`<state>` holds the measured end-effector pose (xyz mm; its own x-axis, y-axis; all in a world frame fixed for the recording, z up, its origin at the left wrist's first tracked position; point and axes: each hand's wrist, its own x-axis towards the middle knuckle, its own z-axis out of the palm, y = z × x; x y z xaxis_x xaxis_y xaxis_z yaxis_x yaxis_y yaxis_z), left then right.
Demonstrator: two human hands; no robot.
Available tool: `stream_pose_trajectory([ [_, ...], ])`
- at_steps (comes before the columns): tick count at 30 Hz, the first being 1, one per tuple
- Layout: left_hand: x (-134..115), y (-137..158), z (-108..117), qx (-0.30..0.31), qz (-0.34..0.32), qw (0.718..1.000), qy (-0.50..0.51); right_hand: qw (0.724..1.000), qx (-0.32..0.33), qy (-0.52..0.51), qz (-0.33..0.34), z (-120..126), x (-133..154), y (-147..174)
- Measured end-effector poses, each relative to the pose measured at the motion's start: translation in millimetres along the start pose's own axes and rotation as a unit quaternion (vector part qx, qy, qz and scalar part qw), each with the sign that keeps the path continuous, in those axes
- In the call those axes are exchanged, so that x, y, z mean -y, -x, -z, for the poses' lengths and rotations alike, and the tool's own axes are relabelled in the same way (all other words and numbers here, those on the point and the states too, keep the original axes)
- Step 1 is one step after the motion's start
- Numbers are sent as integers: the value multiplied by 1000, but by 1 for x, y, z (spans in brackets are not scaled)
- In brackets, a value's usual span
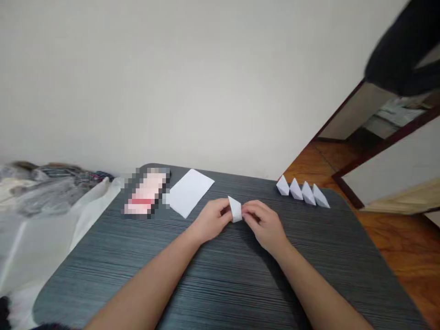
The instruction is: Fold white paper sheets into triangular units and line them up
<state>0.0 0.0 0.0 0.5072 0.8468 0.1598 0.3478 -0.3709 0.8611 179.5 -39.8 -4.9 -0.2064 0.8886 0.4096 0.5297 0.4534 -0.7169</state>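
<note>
Between my two hands is a small folded piece of white paper, standing with a pointed corner up. My left hand grips its left side, with thumb and fingers closed on it. On the other side, the fingertips of my right hand are pinched together at the paper's right edge. What exactly lies between those fingertips is too small to make out. Behind my left hand, a flat stack of white paper lies on the dark table. Several folded white paper shapes stand in a row at the back right.
A blurred-out pink and dark rectangular thing lies at the table's back left. The pale wall rises behind the table. Plastic-wrapped items are heaped at left. Wooden floor and a dark-framed doorway are at right.
</note>
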Motion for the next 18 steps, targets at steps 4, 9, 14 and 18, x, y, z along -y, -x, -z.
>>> stream_pose_trajectory([
  [4, 0, 2, 0, -3, 0, 1000, -1, 1000, 4, -3, -15, -2, 1, -1],
  [9, -1, 2, -1, 1, -14, 1000, -3, 1000, -2, -5, -27, -3, 2, -1],
  [14, 0, 1, 0, 2, -21, 1000, -15, 1000, 3, -8, -28, -4, 1, -1],
  [18, 0, 2, 0, 8, -24, 1000, -13, 1000, 7, -2, -31, -3, 1, -1],
])
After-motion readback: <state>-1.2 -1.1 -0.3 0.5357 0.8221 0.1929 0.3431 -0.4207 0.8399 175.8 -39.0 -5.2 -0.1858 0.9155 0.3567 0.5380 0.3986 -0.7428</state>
